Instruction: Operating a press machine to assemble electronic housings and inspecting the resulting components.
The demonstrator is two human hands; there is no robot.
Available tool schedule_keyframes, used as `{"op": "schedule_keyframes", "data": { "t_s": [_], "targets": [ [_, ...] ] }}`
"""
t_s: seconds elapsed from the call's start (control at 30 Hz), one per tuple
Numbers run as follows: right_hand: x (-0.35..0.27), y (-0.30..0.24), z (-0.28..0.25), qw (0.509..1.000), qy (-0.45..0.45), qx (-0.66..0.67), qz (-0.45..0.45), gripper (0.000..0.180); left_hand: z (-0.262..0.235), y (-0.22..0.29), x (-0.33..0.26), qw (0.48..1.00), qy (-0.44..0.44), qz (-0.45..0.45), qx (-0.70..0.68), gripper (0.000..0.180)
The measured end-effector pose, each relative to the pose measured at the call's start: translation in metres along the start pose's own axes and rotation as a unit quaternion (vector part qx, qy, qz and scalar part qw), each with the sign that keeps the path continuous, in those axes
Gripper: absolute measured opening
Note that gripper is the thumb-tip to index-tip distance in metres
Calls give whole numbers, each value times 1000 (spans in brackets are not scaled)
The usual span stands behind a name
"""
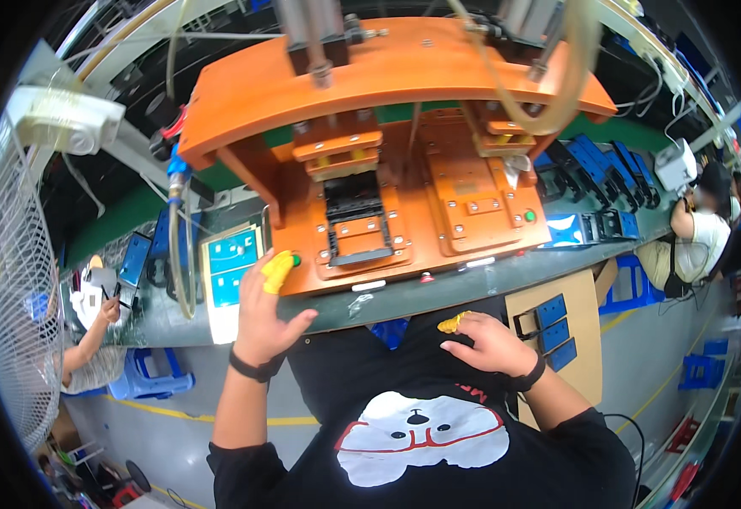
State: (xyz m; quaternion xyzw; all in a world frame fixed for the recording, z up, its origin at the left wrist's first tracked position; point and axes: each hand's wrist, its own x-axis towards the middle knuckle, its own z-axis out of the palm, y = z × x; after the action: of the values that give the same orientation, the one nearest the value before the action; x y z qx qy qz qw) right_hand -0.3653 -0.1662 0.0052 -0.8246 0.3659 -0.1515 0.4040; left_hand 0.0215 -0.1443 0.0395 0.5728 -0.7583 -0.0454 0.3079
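Observation:
An orange press machine stands on the bench before me. In its left fixture lies a black plastic frame, under the left press head. The right fixture holds no frame. My left hand, with yellow finger covers, reaches to the machine's front left corner. Its fingers are stretched beside a green button; whether they touch it, I cannot tell. Near my lap, below the bench edge, my right hand is open with its thumb apart, also wearing yellow finger covers and holding nothing visible.
Blue panels on a card lie left of the machine. Black and blue parts line the bench at right. Cardboard bearing blue pieces is by my right arm. A white fan stands far left. Co-workers sit on both sides.

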Motion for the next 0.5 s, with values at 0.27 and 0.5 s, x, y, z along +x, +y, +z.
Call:
{"op": "schedule_keyframes", "data": {
  "t_s": [0.27, 0.5],
  "targets": [
    [83, -47, 44, 986, -77, 10, -147, 30, 7, -27, -32, 990, 88, -84, -70, 60],
    [155, -74, 155, 958, -71, 15, -278, 29, 24, -96, -78, 975, 22, -206, 76, 44]
  ]
}}
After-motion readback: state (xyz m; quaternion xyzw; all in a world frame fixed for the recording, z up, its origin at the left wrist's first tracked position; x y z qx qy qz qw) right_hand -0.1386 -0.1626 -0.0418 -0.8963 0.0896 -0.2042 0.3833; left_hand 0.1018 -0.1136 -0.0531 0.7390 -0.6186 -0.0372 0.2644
